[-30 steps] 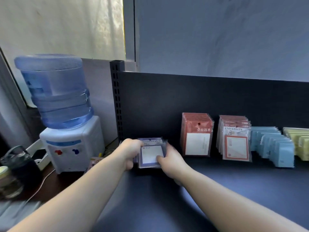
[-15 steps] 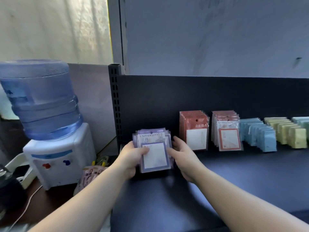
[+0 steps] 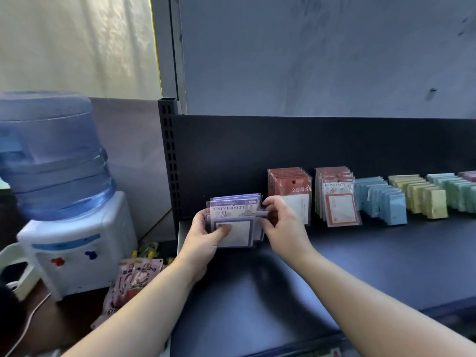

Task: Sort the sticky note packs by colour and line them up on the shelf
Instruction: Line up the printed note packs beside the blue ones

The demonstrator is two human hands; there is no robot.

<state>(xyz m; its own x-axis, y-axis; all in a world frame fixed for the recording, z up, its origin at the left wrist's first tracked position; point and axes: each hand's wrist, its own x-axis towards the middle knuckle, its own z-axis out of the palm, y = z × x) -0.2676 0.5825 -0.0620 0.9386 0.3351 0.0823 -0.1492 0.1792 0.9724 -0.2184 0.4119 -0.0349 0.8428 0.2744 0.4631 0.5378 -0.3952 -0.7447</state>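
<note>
A stack of purple sticky note packs (image 3: 235, 215) stands upright near the left end of the dark shelf (image 3: 360, 266). My left hand (image 3: 203, 243) grips its left side, thumb across the front pack. My right hand (image 3: 280, 225) pinches the stack's right edge. To the right stand rows by colour: dark red packs (image 3: 289, 188), red-and-white packs (image 3: 337, 199), blue packs (image 3: 381, 199), yellow packs (image 3: 422, 197) and green packs (image 3: 458, 191).
A water dispenser (image 3: 64, 202) with a blue bottle stands left of the shelf. Pink packets (image 3: 131, 276) lie on the brown table beside it. The perforated shelf post (image 3: 168, 161) rises at the shelf's left end. A dark back panel runs behind the rows.
The purple stack has been lifted from lying flat to standing upright and shifted slightly right. My right hand moved up to the stack's right edge. The view has swung to the right.
</note>
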